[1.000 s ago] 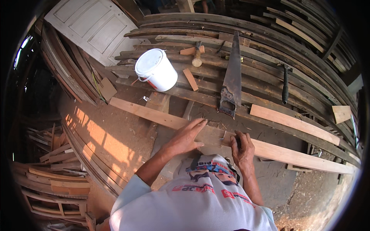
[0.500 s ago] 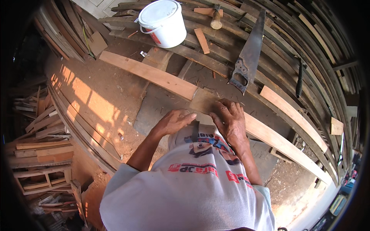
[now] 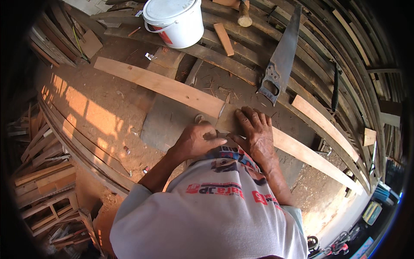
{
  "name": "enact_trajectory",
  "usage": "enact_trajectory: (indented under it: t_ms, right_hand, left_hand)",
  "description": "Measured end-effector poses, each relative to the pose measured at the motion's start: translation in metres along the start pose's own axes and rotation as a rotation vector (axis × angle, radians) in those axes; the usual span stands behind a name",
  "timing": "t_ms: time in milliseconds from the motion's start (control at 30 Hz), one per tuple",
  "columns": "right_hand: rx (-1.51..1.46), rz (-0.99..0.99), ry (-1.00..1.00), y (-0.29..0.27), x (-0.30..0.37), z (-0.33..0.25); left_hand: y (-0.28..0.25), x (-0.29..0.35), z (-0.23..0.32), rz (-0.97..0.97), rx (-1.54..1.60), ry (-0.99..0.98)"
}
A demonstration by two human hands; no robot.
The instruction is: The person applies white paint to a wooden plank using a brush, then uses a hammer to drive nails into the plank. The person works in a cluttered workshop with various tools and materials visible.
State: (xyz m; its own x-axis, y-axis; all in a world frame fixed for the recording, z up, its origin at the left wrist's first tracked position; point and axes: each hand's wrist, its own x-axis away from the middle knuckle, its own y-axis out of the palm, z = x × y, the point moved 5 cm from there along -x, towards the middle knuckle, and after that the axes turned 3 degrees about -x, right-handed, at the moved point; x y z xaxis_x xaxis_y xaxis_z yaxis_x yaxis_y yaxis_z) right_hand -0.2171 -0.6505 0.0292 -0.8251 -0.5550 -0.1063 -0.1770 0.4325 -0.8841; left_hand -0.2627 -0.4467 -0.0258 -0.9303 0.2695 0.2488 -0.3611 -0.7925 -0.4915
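Woodworking shop by the look of it, long rough timbers stacked at back and right, handsaw lying on them, pale planks across the middle, offcut pile and wooden frame lower left.

The left forearm angles inward to the left hand, whose fingers curl, its thumb pointing right; what they close on, if anything, is hard to make out. Above the right forearm, the right hand lies palm down, fingers extended forward.

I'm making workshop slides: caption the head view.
Right hand on a long board, handsaw and lidded white bucket beyond.
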Motion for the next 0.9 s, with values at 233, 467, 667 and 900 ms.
enact_trajectory:
  t_ms: [233,467,667,900]
  right_hand:
    - [0.015,0.025,0.029,0.013,0.002,0.003]
    - [0.004,0.025,0.089,0.019,0.004,0.002]
    - [-0.002,-0.005,0.099,0.014,0.001,-0.003]
    - [0.02,-0.012,0.108,0.009,-0.005,-0.008]
  left_hand:
    - [-0.05,-0.045,0.008,0.214,-0.422,0.412]
    - [-0.045,-0.05,0.001,0.159,-0.379,0.418]
    - [-0.043,-0.051,0.002,0.162,-0.394,0.45]
    - [-0.043,-0.049,0.003,0.185,-0.392,0.454]
